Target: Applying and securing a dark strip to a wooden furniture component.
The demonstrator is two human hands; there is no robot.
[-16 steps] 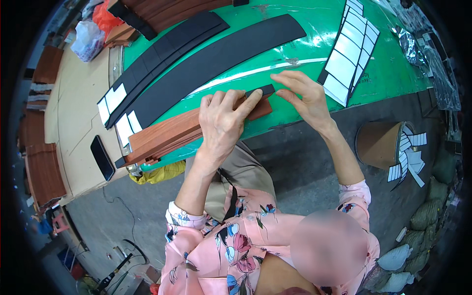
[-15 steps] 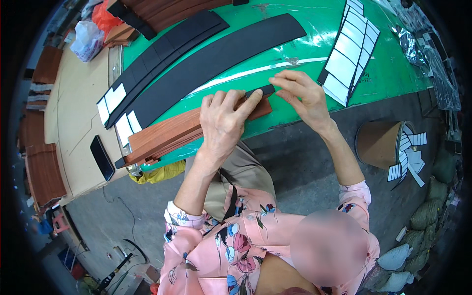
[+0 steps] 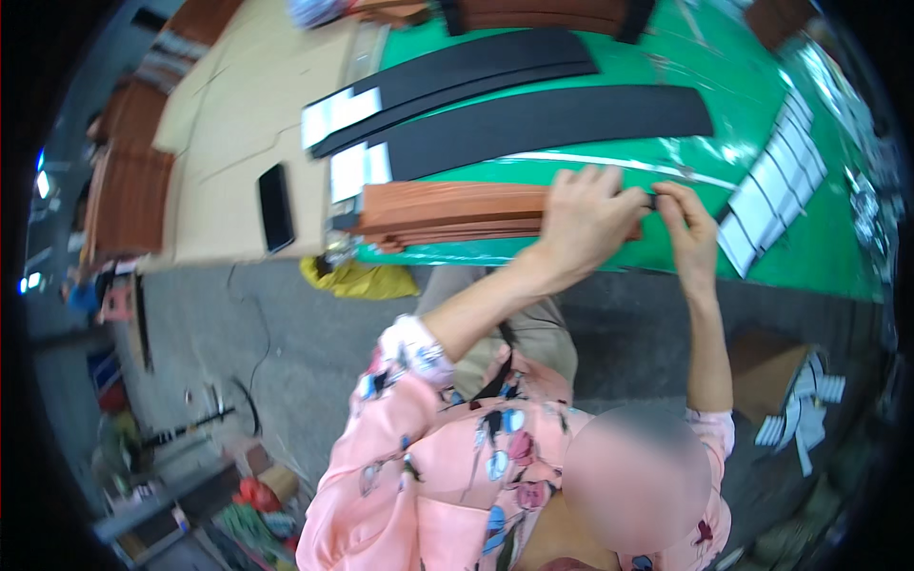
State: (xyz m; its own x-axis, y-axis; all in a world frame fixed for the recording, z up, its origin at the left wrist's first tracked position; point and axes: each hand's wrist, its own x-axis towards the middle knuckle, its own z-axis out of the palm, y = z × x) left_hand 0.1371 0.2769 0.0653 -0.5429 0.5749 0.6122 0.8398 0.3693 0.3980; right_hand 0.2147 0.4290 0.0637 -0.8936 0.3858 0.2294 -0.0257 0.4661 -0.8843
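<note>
A stack of reddish-brown wooden slats (image 3: 447,202) lies along the near edge of the green tabletop. Over its right part my left hand (image 3: 588,221) is closed, fingers curled across the top of the slats. A small black piece (image 3: 652,201) shows at the right end, between my two hands. My right hand (image 3: 693,228) pinches this black piece between thumb and fingertips. Beyond the slats lie a long curved black strip (image 3: 552,124) and a second black strip (image 3: 476,71), each with white backing paper at its left end.
A white sheet with black lines (image 3: 776,186) lies at the right of the green tabletop (image 3: 666,157). On the tan board (image 3: 228,190) rests a black phone (image 3: 276,207). A brown bin (image 3: 762,371) with white scraps (image 3: 804,404) stands on the floor; a yellow bag (image 3: 357,281) sits below the table edge.
The view has turned and shifted, so the table things sit differently in the picture. My right hand has closed in on the black piece at the slats' end; my left hand stays on the slats.
</note>
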